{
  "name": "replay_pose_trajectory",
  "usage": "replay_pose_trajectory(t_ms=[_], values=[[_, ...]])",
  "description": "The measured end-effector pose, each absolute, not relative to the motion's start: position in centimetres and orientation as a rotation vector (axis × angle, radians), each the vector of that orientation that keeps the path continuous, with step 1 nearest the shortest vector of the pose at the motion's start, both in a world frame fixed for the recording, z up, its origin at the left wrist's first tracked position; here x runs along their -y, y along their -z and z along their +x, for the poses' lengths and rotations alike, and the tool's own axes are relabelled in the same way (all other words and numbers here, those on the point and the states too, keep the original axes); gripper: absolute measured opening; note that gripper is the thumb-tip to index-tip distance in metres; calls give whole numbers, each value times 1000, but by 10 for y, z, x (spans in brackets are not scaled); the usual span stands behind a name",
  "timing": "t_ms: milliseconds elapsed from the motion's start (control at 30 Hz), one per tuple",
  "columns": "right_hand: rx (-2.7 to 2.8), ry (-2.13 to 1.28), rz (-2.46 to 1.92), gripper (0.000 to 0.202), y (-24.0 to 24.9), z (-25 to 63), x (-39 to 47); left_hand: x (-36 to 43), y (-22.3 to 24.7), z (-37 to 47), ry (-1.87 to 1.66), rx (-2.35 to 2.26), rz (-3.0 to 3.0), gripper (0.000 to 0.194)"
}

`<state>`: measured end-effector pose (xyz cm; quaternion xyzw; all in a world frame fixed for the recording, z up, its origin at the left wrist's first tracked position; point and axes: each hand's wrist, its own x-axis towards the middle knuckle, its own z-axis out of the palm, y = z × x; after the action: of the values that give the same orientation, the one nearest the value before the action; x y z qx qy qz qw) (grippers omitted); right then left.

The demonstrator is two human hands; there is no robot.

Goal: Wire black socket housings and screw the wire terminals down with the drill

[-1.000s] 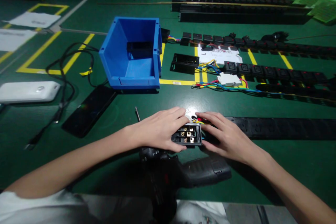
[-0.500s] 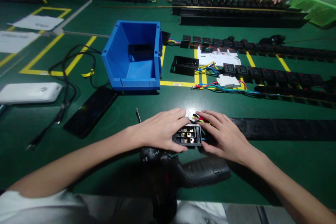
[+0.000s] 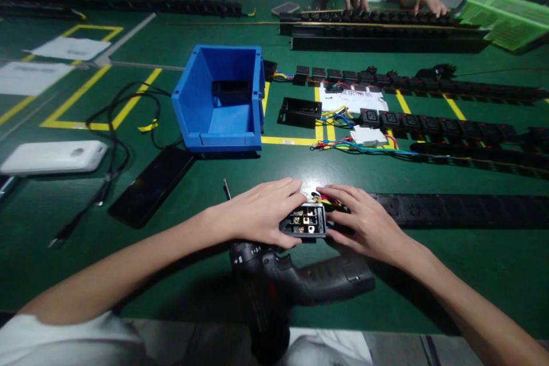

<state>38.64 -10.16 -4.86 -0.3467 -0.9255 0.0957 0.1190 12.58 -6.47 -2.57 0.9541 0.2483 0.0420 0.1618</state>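
Note:
My left hand (image 3: 266,213) is wrapped over a black terminal block (image 3: 305,221) with brass contacts facing up, thumb along its near side. At the block's right end, my right hand (image 3: 368,222) has its fingers curled over red, yellow and black wires (image 3: 329,202); the palm hides part of them. Right of that hand lies a long black power strip (image 3: 454,210). Below both hands, a black cordless drill (image 3: 334,279) rests on its side, its bit (image 3: 227,189) showing beyond my left wrist.
A blue bin (image 3: 229,140) with a black part inside stands ahead. Left of it lie a black phone (image 3: 152,186), a white power bank (image 3: 54,157) and a cable. More socket strips (image 3: 429,123) lie at right. Across the table, a person's hands touch black rails (image 3: 386,43) near a green basket (image 3: 501,20).
The terminal block has shifted very slightly left under my left hand. My right fingers have moved a little on the wires. The whole view has tilted slightly.

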Motion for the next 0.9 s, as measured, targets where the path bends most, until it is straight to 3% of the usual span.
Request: replay_pose_trajectory(t_ms=[567, 767, 900], values=[[2710, -283, -998, 22, 49, 387, 102, 65, 26, 127, -87, -743, 2738, 55], [2680, -331, -969, 19, 47, 388, 101, 65, 24, 125, -124, -733, 2706, 70], [2643, -363, -963, 16, 45, 388, 101, 62, 19, 124, -193, -776, 2651, 39]])
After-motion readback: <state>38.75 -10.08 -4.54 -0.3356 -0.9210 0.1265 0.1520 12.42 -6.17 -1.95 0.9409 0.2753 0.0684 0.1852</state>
